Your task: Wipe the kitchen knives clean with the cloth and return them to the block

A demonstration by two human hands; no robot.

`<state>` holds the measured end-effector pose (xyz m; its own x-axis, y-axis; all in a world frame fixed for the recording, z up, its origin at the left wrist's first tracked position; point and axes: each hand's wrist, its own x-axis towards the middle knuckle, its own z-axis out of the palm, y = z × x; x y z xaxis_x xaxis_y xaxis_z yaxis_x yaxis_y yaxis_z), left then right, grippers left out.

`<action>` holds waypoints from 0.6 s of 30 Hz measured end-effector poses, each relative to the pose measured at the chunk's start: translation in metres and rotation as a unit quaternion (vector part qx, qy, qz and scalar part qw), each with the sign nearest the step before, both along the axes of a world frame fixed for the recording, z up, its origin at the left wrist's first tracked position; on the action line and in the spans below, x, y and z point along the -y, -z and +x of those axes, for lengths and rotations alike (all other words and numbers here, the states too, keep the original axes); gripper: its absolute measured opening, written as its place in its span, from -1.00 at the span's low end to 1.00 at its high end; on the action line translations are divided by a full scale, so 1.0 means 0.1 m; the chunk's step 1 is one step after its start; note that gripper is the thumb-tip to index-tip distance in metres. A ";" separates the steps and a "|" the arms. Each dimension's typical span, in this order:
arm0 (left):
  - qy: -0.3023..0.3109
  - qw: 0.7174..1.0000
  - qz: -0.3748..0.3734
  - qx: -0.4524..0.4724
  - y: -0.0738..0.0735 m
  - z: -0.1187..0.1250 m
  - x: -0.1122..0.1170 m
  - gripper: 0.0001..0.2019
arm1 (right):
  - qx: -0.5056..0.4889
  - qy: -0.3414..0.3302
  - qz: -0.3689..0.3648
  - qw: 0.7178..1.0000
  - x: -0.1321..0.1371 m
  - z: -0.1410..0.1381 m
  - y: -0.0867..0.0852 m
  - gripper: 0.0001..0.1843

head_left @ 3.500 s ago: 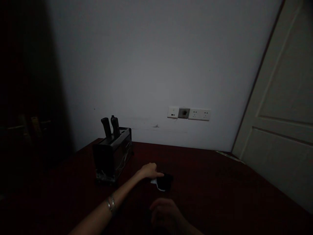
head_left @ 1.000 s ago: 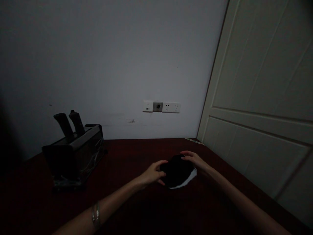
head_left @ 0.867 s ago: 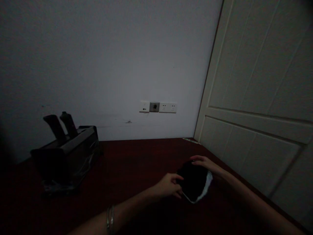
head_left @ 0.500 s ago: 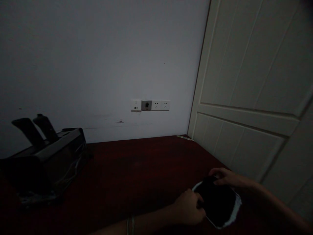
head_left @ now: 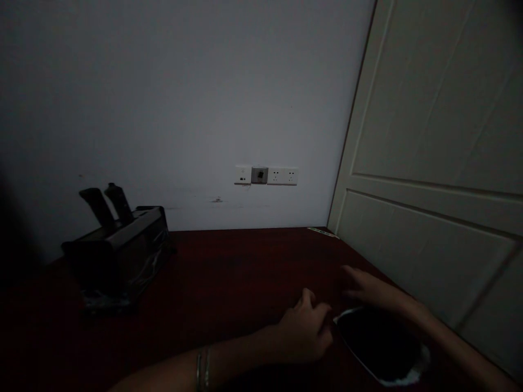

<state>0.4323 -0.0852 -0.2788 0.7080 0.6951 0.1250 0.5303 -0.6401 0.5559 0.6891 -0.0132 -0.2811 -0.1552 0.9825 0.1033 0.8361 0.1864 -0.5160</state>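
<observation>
A flat, rounded black thing with a pale, uneven rim [head_left: 378, 343] lies on the dark red tabletop at the lower right; its kind is too dark to make out. My left hand [head_left: 308, 329], a bracelet on its wrist, hovers just left of the black thing with fingers apart and nothing in them. Above its far edge, my right hand [head_left: 370, 288] reaches in from the right, fingers loosely stretched and slightly blurred. Neither hand holds anything.
At the left stands a dark box-shaped holder [head_left: 118, 256] with two black handles sticking up. Wall sockets [head_left: 265, 175] sit above the red tabletop [head_left: 237, 261]. A pale panelled door [head_left: 417, 163] borders the right side, and a thin strip [head_left: 322, 233] lies in the far corner.
Both hands have let go of the black thing and moved off it, the left one to the left. The view has turned slightly left.
</observation>
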 end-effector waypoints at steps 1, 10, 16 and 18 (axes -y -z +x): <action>-0.019 0.999 0.015 0.027 -0.08 -0.12 -0.01 -0.60 | -0.010 -0.029 0.007 1.000 -0.02 -0.20 -0.08 -0.35; -0.252 0.892 0.290 0.240 -1.18 -1.76 -0.06 -0.86 | -0.134 -0.281 0.108 0.944 -0.16 -2.30 -0.46 -0.30; -0.444 0.714 0.488 0.234 -1.69 -3.09 0.10 -0.82 | -0.218 -0.316 0.165 0.908 -0.24 -3.75 -0.53 -0.30; -0.520 0.651 0.491 0.256 -1.75 -3.54 0.16 -0.82 | -0.266 -0.283 0.180 0.904 -0.25 -4.17 -0.58 -0.30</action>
